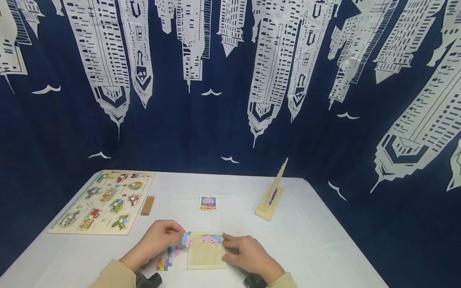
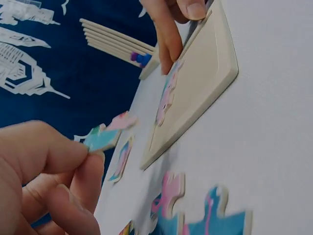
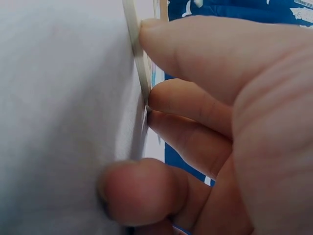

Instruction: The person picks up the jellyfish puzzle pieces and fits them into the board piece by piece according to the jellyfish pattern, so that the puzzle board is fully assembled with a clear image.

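My left hand (image 1: pixel 163 238) pinches a jigsaw piece (image 2: pixel 101 139), light blue with pink, between thumb and fingertips, just off the left edge of a square wooden puzzle board (image 1: pixel 206 260). Inside the board's top right corner lies a fitted piece (image 1: pixel 211 239) showing a pink face with eyes. My right hand (image 1: pixel 248 254) holds the board's right edge, thumb nearer me and fingers toward the far corner. Close by the left hand, loose pieces (image 1: pixel 163 264) lie on the white table, partly hidden in the head view; the left wrist view shows a blue-and-pink piece (image 2: pixel 230 225) among them.
A small square picture card (image 1: pixel 208 203) lies beyond the board. At the back left is a large vehicle puzzle board (image 1: pixel 104 204), with a brown wooden block (image 1: pixel 147 206) beside it. A wooden stand (image 1: pixel 268 204) with upright slats and purple pieces is at the back right.
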`<state>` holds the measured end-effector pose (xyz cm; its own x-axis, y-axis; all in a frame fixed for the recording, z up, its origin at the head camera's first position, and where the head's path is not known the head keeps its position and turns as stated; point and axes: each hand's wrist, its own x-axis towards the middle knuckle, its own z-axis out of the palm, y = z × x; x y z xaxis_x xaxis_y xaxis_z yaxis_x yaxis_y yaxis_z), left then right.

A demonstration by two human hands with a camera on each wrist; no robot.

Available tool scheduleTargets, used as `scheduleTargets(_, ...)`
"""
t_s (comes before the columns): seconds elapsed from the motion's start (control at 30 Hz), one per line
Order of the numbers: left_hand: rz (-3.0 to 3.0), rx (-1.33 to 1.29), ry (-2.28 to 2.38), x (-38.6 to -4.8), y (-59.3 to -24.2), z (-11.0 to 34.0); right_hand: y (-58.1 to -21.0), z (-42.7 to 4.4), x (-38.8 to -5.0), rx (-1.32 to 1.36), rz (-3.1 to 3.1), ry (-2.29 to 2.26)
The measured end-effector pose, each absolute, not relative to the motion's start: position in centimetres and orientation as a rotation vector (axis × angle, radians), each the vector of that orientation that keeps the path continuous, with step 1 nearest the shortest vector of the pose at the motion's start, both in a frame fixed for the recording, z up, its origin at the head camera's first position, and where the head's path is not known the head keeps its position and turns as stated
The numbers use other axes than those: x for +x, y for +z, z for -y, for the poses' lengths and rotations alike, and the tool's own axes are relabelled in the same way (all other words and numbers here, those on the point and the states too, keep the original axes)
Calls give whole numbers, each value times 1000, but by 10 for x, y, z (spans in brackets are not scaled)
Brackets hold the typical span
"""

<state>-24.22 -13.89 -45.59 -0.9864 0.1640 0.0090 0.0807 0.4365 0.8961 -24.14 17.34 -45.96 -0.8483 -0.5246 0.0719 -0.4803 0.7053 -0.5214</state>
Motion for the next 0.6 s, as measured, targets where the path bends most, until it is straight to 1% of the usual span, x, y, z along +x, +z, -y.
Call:
scheduleTargets(0.3, -2708, 243, 1506, -248, -459, 107, -460, -175, -240, -816, -2822, -820)
scheduleTargets(0.6, -2831, 174, 1393, -250, -461, 99, -457, -173, -239, -862, -2824, -823)
